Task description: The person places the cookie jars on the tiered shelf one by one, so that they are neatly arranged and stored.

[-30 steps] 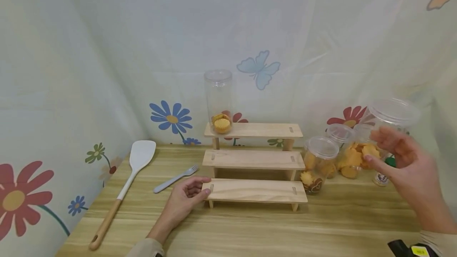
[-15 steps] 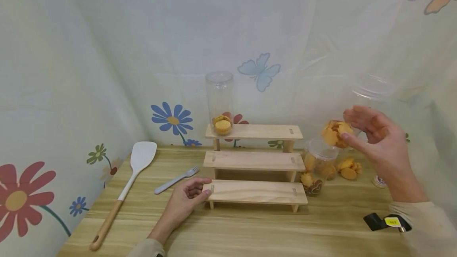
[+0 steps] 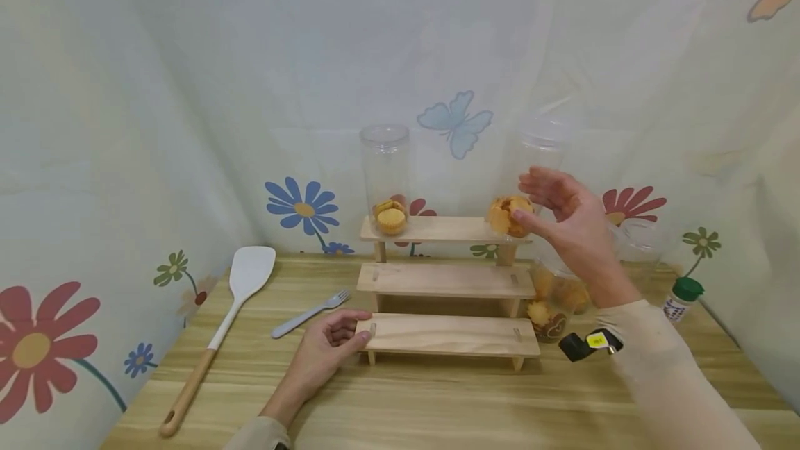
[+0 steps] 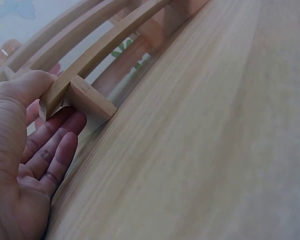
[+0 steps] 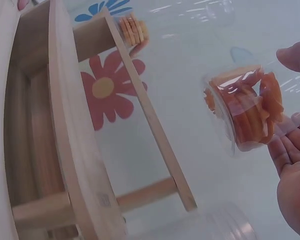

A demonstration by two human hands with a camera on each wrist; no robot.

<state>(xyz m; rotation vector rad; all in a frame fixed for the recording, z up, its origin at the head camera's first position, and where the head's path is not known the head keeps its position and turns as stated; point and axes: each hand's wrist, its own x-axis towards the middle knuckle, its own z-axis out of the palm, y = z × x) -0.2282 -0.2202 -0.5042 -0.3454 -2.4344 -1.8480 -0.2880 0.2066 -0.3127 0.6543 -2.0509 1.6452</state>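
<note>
My right hand [image 3: 569, 217] grips a clear jar [image 3: 509, 217] of orange cookies, thumb on one side and fingers on the other. The jar overlaps the right end of the top tier of a wooden three-tier stand [image 3: 446, 332] in the head view. In the right wrist view, the jar's base shows apart from the top board. My left hand [image 3: 325, 346] holds the left end of the lowest tier, its thumb on top and fingers underneath. A second clear jar [image 3: 390, 217], with a few yellow cookies in the bottom, stands upright on the top tier's left end.
Right of the stand is another cookie jar [image 3: 550, 307], partly behind my right arm. Farther right, a clear jar [image 3: 640, 242] shows behind the forearm, near a green-capped bottle [image 3: 682, 297]. A pale fork [image 3: 309, 314] and a long white spatula [image 3: 250, 273] lie on the left.
My right hand has lifted the cookie jar from the right side of the table and carried it left to the top tier's right end. My left hand stays on the stand.
</note>
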